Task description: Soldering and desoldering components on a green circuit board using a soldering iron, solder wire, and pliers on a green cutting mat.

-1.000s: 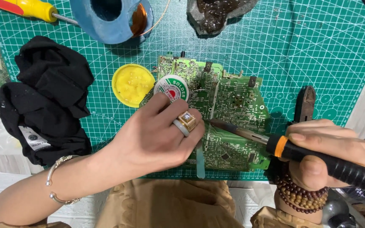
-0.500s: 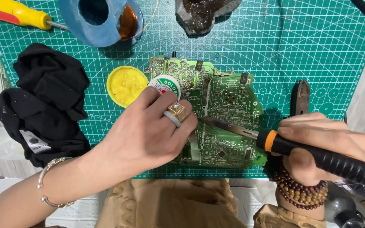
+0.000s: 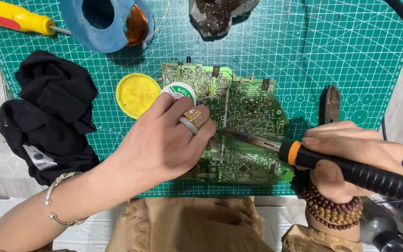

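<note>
Green cutting mat point(image 3: 350, 60) on the counter carries a circuit board point(image 3: 248, 116), pinned flat beneath the left hand point(image 3: 164, 144) while the right hand point(image 3: 346, 154) grips a soldering iron point(image 3: 304, 156), tip angled onto it.

Iron's tip point(image 3: 223, 131) and tweezers point(image 3: 215, 150) half-hidden under left-hand fingers point(image 3: 197, 140); screwdriver point(image 3: 15, 17) cut off by the edge.

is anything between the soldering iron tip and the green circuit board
Nothing visible does. The soldering iron in the right hand reaches the circuit board beside the left hand, whose fingers press on the board next to the tip.
</note>
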